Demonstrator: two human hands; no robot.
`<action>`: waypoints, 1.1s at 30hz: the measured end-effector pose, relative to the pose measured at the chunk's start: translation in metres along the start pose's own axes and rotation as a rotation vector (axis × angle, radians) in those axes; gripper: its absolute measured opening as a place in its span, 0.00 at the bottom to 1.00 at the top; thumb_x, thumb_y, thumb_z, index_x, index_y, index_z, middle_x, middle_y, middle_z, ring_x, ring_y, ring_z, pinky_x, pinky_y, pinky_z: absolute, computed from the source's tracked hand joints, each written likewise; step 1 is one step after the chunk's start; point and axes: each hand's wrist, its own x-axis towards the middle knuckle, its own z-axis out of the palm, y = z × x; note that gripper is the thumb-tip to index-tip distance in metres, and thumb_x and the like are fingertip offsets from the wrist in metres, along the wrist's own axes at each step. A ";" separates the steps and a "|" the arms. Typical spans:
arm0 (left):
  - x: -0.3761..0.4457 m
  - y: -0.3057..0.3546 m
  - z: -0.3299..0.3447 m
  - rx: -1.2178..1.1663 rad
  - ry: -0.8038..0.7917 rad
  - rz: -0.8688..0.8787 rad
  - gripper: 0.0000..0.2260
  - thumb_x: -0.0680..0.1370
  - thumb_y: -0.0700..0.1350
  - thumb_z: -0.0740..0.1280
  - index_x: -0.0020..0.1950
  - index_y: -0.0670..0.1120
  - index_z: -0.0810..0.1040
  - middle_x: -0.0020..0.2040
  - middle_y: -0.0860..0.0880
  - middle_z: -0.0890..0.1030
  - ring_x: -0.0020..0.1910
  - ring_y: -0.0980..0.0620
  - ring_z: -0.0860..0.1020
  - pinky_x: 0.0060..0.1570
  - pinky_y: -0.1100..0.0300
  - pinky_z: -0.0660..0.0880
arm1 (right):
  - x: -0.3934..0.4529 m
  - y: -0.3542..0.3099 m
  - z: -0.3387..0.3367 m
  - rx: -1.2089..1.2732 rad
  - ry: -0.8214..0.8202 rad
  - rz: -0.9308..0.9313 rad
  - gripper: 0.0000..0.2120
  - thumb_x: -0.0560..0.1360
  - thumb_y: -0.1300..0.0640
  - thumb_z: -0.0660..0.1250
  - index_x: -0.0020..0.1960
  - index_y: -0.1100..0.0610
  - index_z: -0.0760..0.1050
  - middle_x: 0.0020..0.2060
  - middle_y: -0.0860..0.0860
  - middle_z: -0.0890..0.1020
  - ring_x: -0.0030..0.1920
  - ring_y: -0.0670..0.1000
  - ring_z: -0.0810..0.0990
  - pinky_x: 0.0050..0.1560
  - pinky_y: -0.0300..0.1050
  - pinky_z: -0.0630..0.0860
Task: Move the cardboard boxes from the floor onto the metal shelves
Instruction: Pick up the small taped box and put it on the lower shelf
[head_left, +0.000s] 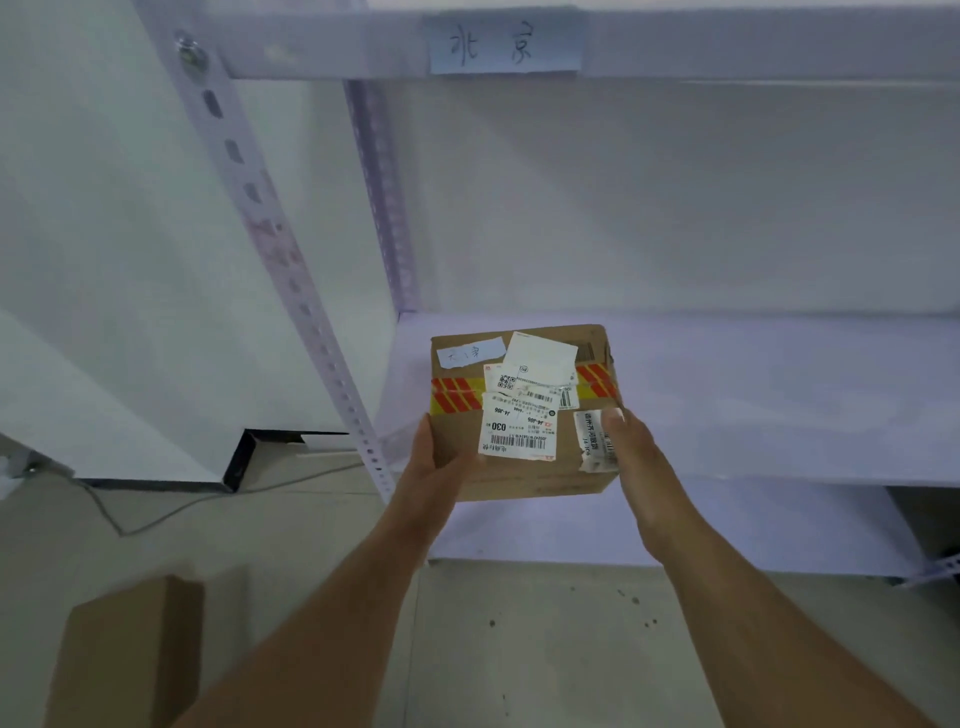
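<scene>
A second cardboard box (124, 649) waits on the floor at far left. Our left hand (441, 462) and right hand (631, 452) clasp the labelled cardboard box (524, 410) by its near corners, half over the metal shelf (753, 395). We judge placement is underway; next we push it in and let go.

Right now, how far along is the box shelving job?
Done: nothing visibly; the shelf holds no other box. In hand: the labelled cardboard box is in the grip of the left hand and right hand, at the shelf's front edge, not clearly set down. Left: at least one plain box on the floor.
</scene>
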 end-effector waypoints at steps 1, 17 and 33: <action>0.008 -0.001 0.001 0.030 -0.010 -0.020 0.31 0.67 0.44 0.68 0.69 0.53 0.67 0.59 0.53 0.80 0.60 0.51 0.77 0.57 0.55 0.75 | 0.007 0.001 -0.001 -0.012 -0.030 -0.010 0.23 0.72 0.40 0.60 0.64 0.47 0.71 0.56 0.47 0.82 0.54 0.46 0.79 0.54 0.46 0.71; 0.086 0.010 0.005 0.534 0.176 0.041 0.30 0.74 0.41 0.64 0.75 0.51 0.57 0.62 0.47 0.78 0.54 0.44 0.76 0.47 0.54 0.72 | 0.082 0.001 -0.002 -0.389 0.136 -0.097 0.29 0.70 0.57 0.71 0.68 0.50 0.64 0.51 0.46 0.76 0.49 0.50 0.74 0.41 0.41 0.70; 0.100 0.022 0.002 0.544 0.109 0.091 0.28 0.77 0.39 0.62 0.75 0.51 0.56 0.63 0.49 0.75 0.51 0.49 0.73 0.46 0.55 0.71 | 0.087 -0.009 0.000 -0.394 0.162 -0.091 0.31 0.70 0.59 0.71 0.69 0.52 0.64 0.50 0.46 0.75 0.50 0.51 0.74 0.49 0.44 0.71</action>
